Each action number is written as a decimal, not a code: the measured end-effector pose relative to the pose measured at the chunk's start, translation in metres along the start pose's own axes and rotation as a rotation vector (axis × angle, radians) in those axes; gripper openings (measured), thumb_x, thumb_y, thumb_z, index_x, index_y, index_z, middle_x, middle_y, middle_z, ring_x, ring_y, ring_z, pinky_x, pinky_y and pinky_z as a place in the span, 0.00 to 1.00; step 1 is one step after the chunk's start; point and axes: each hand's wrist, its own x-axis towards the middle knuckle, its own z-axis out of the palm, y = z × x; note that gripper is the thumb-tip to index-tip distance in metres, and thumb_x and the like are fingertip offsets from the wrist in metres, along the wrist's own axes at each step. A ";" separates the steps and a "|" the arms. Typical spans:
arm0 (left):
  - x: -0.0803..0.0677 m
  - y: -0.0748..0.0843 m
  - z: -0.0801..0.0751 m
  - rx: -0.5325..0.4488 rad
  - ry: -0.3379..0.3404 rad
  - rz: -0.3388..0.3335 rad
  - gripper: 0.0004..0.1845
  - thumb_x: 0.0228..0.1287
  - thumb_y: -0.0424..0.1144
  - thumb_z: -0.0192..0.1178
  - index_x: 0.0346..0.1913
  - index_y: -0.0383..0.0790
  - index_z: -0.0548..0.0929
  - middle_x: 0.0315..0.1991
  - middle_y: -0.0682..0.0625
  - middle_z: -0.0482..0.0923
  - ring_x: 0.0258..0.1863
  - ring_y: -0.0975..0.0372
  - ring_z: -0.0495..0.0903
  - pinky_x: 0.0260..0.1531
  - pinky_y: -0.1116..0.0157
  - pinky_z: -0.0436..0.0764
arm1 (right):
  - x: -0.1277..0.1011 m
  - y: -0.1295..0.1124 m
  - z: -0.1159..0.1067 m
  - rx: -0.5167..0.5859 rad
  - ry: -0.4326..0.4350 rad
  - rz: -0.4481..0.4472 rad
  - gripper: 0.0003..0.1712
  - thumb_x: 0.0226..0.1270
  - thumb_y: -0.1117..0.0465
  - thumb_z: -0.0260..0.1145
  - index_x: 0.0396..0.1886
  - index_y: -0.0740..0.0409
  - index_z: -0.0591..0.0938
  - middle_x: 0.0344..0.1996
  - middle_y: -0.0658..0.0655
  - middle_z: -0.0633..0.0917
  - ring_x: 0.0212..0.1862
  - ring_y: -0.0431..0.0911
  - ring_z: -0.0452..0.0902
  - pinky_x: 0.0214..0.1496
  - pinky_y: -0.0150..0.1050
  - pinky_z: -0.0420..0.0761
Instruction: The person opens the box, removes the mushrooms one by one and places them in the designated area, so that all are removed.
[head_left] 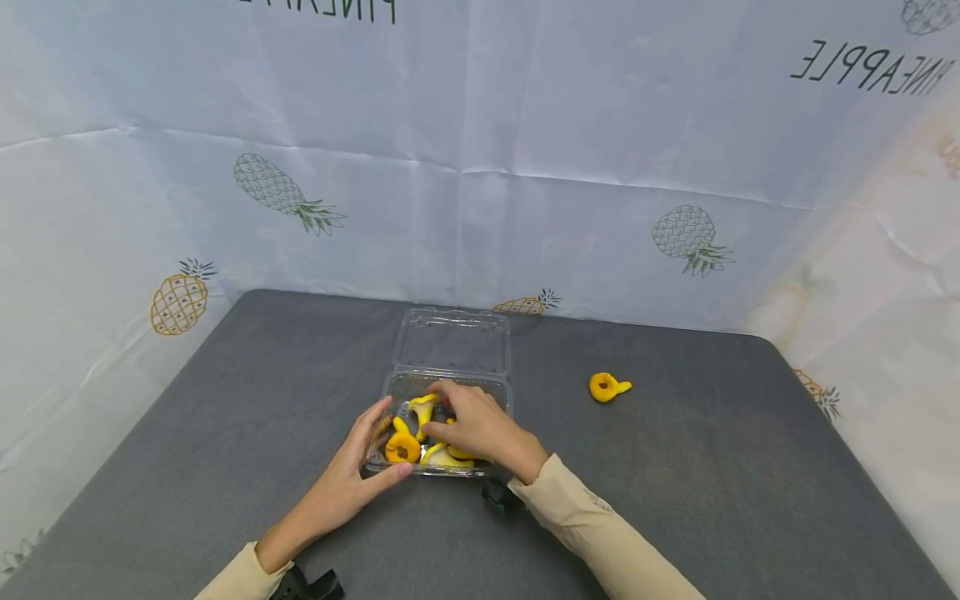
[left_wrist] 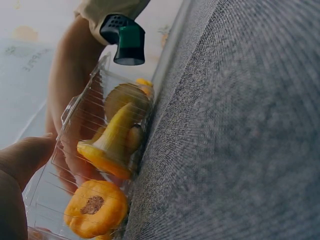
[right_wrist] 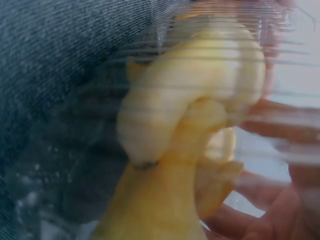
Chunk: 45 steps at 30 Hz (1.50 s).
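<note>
A clear plastic clamshell container (head_left: 498, 392) stands on the table with its lid (head_left: 452, 343) laid open toward the back. Several yellow chanterelle mushrooms lie inside it, among them one with a round cap (head_left: 402, 447) at the front left. My left hand (head_left: 348, 471) grips the container's front left corner, the thumb along the front rim and the fingers at the left wall. Reaching in from the right, my right hand (head_left: 480, 421) pinches an upright chanterelle (head_left: 422, 407) between thumb and fingers. Through the ribbed wall, the left wrist view shows a chanterelle cap (left_wrist: 95, 207) close up.
One loose chanterelle (head_left: 603, 387) lies on the grey table (head_left: 712, 467) to the right of the container. A pale cloth (head_left: 465, 233) printed with pineapples hangs behind the table's back edge. A dark wrist camera (head_left: 501, 496) sits under the right wrist.
</note>
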 end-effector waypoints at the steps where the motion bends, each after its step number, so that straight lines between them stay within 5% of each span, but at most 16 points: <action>1: 0.000 0.000 0.000 0.000 0.000 0.000 0.46 0.69 0.42 0.63 0.80 0.41 0.44 0.79 0.37 0.42 0.75 0.38 0.55 0.69 0.47 0.64 | 0.000 0.000 0.000 0.000 0.000 -0.003 0.30 0.69 0.51 0.66 0.67 0.54 0.73 0.56 0.59 0.84 0.53 0.50 0.82 0.52 0.46 0.84; 8: -0.001 0.000 0.000 0.006 0.008 0.003 0.46 0.69 0.42 0.63 0.80 0.40 0.45 0.79 0.37 0.43 0.75 0.38 0.55 0.69 0.45 0.63 | 0.002 0.001 0.002 0.019 0.016 -0.014 0.23 0.68 0.50 0.68 0.57 0.55 0.78 0.52 0.58 0.85 0.50 0.49 0.83 0.50 0.42 0.84; 14: -0.001 -0.001 0.000 0.025 0.019 0.008 0.46 0.68 0.42 0.63 0.80 0.41 0.45 0.79 0.38 0.45 0.75 0.38 0.56 0.69 0.38 0.61 | 0.002 0.001 0.002 0.025 0.021 -0.006 0.18 0.65 0.51 0.71 0.49 0.54 0.78 0.45 0.55 0.86 0.38 0.40 0.80 0.42 0.34 0.81; 24: -0.001 0.000 0.000 0.022 0.015 0.000 0.46 0.69 0.43 0.63 0.80 0.43 0.46 0.79 0.38 0.44 0.75 0.38 0.56 0.69 0.36 0.61 | 0.006 0.001 0.004 -0.026 -0.034 -0.001 0.27 0.67 0.53 0.70 0.62 0.59 0.78 0.55 0.57 0.84 0.55 0.48 0.80 0.57 0.43 0.82; 38: 0.000 0.000 0.001 0.034 0.018 0.012 0.46 0.68 0.43 0.63 0.79 0.42 0.46 0.78 0.38 0.47 0.75 0.39 0.58 0.68 0.40 0.64 | 0.003 0.003 0.001 -0.031 -0.083 -0.035 0.21 0.68 0.56 0.66 0.58 0.58 0.82 0.44 0.53 0.78 0.38 0.40 0.68 0.41 0.32 0.74; 45: -0.001 0.000 0.001 0.043 0.024 0.016 0.46 0.68 0.42 0.63 0.79 0.41 0.46 0.78 0.38 0.47 0.74 0.40 0.58 0.68 0.38 0.63 | 0.004 0.002 0.004 -0.012 -0.057 -0.014 0.26 0.69 0.47 0.66 0.58 0.59 0.82 0.48 0.55 0.83 0.45 0.43 0.77 0.48 0.36 0.82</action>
